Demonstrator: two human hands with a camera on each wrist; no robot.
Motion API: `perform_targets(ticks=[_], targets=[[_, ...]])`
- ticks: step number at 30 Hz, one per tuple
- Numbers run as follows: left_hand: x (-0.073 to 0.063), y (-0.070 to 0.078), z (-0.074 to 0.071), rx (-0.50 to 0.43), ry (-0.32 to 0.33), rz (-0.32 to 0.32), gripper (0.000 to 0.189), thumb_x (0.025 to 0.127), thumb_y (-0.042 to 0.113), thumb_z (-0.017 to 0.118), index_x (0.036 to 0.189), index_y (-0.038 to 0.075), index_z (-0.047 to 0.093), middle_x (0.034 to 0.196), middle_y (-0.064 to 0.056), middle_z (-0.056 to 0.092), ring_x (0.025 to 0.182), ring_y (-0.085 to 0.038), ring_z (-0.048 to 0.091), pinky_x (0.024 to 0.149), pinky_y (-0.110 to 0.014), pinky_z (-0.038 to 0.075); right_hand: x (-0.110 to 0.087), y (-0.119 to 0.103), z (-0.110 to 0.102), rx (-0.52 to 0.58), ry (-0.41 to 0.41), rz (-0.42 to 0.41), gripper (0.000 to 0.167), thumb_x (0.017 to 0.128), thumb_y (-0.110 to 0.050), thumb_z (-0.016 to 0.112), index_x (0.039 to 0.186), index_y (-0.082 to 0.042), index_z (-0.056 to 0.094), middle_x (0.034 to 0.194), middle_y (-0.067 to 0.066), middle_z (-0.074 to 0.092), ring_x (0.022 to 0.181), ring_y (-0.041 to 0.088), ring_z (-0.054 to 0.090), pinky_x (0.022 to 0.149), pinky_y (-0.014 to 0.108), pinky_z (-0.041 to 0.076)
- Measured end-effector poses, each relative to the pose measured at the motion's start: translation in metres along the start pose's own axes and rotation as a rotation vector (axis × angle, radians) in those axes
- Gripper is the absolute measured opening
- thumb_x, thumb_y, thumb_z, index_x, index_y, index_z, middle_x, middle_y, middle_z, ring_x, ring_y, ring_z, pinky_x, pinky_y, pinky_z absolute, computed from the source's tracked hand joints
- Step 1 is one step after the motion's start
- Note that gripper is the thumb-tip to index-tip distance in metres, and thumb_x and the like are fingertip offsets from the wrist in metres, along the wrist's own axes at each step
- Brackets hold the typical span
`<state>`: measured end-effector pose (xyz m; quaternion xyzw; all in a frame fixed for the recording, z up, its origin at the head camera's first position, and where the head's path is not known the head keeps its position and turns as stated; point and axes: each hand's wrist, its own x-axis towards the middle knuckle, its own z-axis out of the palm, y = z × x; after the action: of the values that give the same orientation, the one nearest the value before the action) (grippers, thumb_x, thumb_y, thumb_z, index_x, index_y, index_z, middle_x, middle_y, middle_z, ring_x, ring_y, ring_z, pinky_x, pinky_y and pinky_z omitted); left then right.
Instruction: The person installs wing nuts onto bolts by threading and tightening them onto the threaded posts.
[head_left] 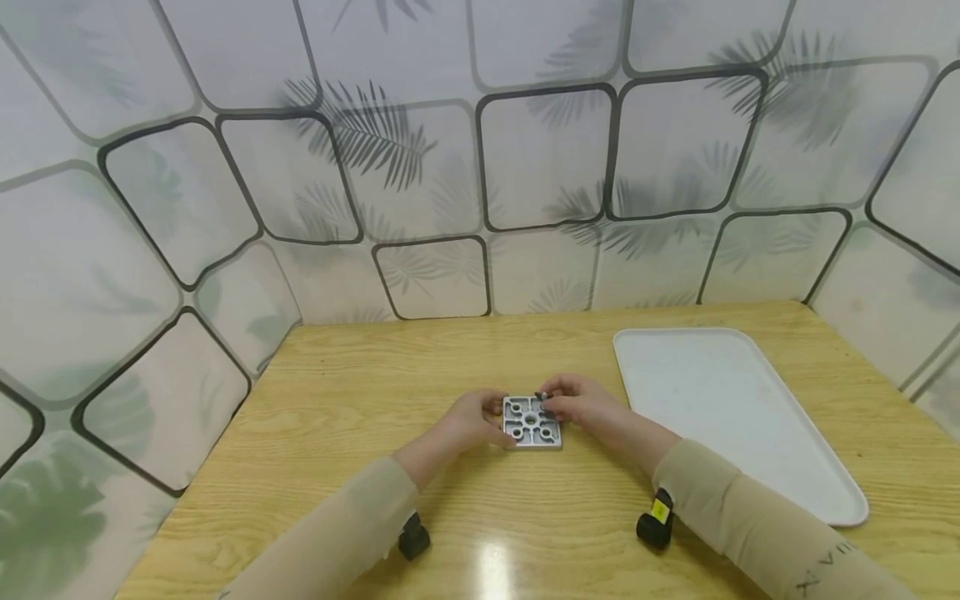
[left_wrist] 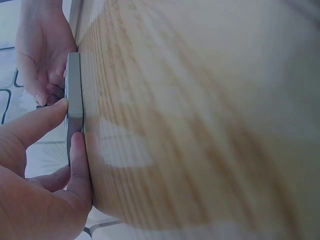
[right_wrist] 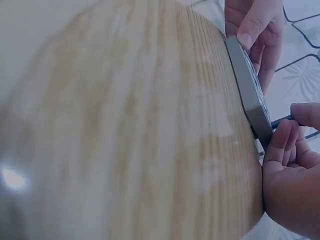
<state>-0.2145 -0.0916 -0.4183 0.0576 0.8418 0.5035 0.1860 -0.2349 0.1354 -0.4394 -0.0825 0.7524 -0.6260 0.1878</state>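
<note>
A square grey metal plate with ribs and round holes lies on the wooden table. My left hand grips its left side, with fingers and thumb spread along the edge. At the plate's far right corner, my right hand pinches a dark threaded screw between thumb and fingers. In the right wrist view the screw stands out from the plate's face, its tip at or in a corner hole; how deep it sits cannot be made out. The left wrist view shows the plate's smooth side edge-on.
To the right on the wooden table lies a white rectangular tray, close to the right forearm. Patterned cloth walls stand behind and at both sides of the table. Each wrist carries a small black camera.
</note>
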Motion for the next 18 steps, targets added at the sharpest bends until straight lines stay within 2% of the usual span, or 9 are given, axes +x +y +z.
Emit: perform_targets(ticks=[7, 10, 14, 18], targets=[[0.000, -0.001, 0.000, 0.005, 0.002, 0.001, 0.080, 0.077, -0.007, 0.088, 0.150, -0.002, 0.055, 0.123, -0.014, 0.067, 0.097, -0.019, 0.064, 0.090, -0.029, 0.056, 0.000, -0.002, 0.001, -0.017, 0.005, 0.007, 0.030, 0.098, -0.003, 0.063, 0.126, 0.005, 0.057, 0.104, 0.003, 0.062, 0.093, 0.012, 0.057, 0.081, 0.022, 0.051], [0.001, -0.002, 0.000, 0.003, 0.003, 0.002, 0.080, 0.077, -0.007, 0.088, 0.149, -0.003, 0.055, 0.122, -0.014, 0.068, 0.096, -0.019, 0.064, 0.089, -0.028, 0.056, 0.001, 0.000, -0.003, 0.035, -0.023, 0.002, 0.038, 0.094, 0.002, 0.057, 0.131, 0.006, 0.053, 0.100, 0.000, 0.059, 0.092, 0.011, 0.056, 0.080, 0.021, 0.051], [0.001, -0.002, 0.001, -0.001, 0.004, 0.008, 0.080, 0.076, -0.008, 0.088, 0.149, -0.004, 0.055, 0.122, -0.015, 0.068, 0.096, -0.019, 0.065, 0.090, -0.028, 0.057, 0.003, 0.002, -0.007, 0.160, -0.069, -0.010, 0.044, 0.089, 0.003, 0.046, 0.133, 0.009, 0.051, 0.095, -0.003, 0.055, 0.088, 0.009, 0.054, 0.080, 0.021, 0.052], [0.002, -0.003, 0.001, -0.008, 0.005, 0.012, 0.080, 0.076, -0.009, 0.087, 0.149, -0.005, 0.055, 0.122, -0.015, 0.068, 0.096, -0.019, 0.065, 0.090, -0.029, 0.058, 0.004, 0.004, -0.010, 0.181, -0.107, -0.030, 0.047, 0.092, 0.001, 0.041, 0.135, 0.015, 0.051, 0.098, -0.003, 0.057, 0.087, 0.009, 0.054, 0.082, 0.021, 0.052]])
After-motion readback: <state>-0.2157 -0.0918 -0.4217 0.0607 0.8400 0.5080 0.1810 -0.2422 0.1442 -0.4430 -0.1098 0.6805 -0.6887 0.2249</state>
